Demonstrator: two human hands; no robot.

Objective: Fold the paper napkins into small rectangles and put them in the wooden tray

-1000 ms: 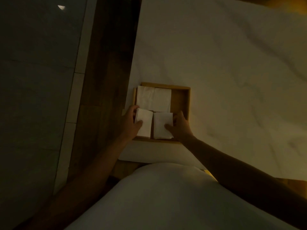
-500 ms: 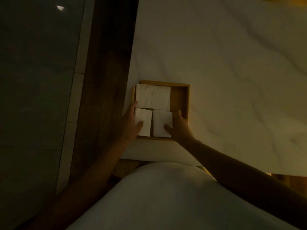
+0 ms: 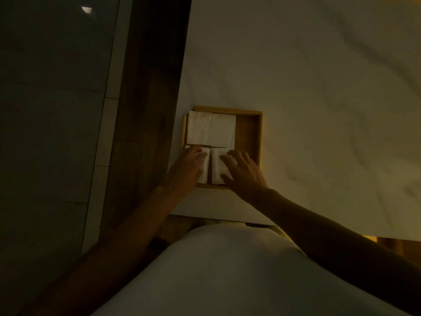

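Observation:
A square wooden tray (image 3: 249, 133) sits at the near left corner of the pale marble table. Two folded white napkins lie side by side in its far half: the far left napkin (image 3: 199, 128) and the far right napkin (image 3: 224, 130). Two more fill the near half, the near left napkin (image 3: 205, 172) and the near right napkin (image 3: 216, 171). My left hand (image 3: 185, 172) rests flat on the near left napkin, fingers spread. My right hand (image 3: 241, 171) lies with fingers apart over the near right one. The tray's right strip is bare wood.
The marble table (image 3: 319, 99) stretches far and right of the tray. A dark wooden floor strip (image 3: 145, 99) and grey tiles (image 3: 52, 110) lie to the left, past the table edge. My white-clad body (image 3: 223, 270) fills the bottom.
Both hands have opened and slid on top of the two near napkins, pressing them flat. Earlier they pinched the napkins' outer edges. The napkins now sit lower in the tray.

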